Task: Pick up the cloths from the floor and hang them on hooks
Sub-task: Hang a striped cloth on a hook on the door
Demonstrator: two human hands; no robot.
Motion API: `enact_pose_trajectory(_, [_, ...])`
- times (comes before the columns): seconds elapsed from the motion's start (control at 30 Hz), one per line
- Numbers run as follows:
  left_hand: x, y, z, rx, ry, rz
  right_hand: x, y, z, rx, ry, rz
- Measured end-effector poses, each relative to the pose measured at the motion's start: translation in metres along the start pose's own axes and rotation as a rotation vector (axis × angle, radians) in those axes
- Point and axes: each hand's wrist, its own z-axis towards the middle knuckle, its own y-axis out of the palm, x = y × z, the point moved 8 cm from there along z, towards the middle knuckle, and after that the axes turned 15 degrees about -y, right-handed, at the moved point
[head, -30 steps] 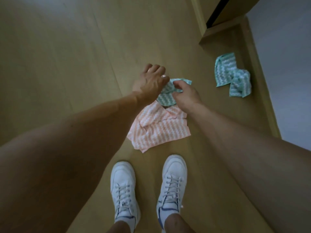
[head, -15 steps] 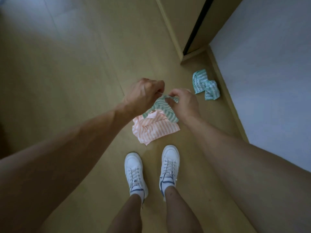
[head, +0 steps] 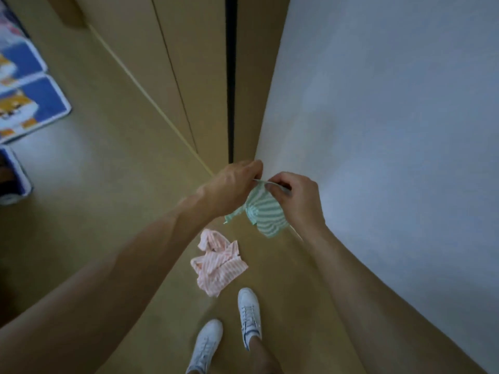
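A green-and-white striped cloth (head: pixel 266 214) hangs in the air between my hands, well above the floor. My left hand (head: pixel 232 186) and my right hand (head: pixel 293 197) each pinch its top edge, where a thin white loop stretches between the fingers. A pink-and-white striped cloth (head: pixel 217 263) lies crumpled on the wooden floor below, just ahead of my white shoes (head: pixel 229 327). No hooks are in view. The second green cloth seen earlier is hidden.
A pale wall (head: pixel 391 130) rises on the right. Wooden door panels (head: pixel 194 63) with a dark gap stand straight ahead. A blue patterned mat (head: pixel 24 98) lies on the floor at the far left.
Both hands lifted the green cloth off the floor and up toward the wall. The view rose as I stood up. The pink cloth stayed on the floor.
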Motion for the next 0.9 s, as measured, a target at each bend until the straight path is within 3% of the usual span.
enact_pose_trajectory(0.2, [0.125, -0.075, -0.014, 0.001, 0.238, 0.111, -0.08, -0.139, -0.032, 0.28, -0.011, -0.064])
enact_pose_trajectory(0.37, [0.215, -0.099, -0.047, 0.026, 0.455, 0.182, -0.128, -0.221, -0.088, 0.438, 0.023, -0.18])
enact_pose_trajectory(0.6, [0.331, -0.098, -0.121, 0.231, 0.755, 0.23, -0.173, -0.3, -0.196, 0.588, 0.142, -0.393])
enact_pose_trajectory(0.9, [0.467, -0.049, -0.232, 0.194, 1.036, 0.179, -0.207, -0.383, -0.376, 0.732, 0.37, -0.541])
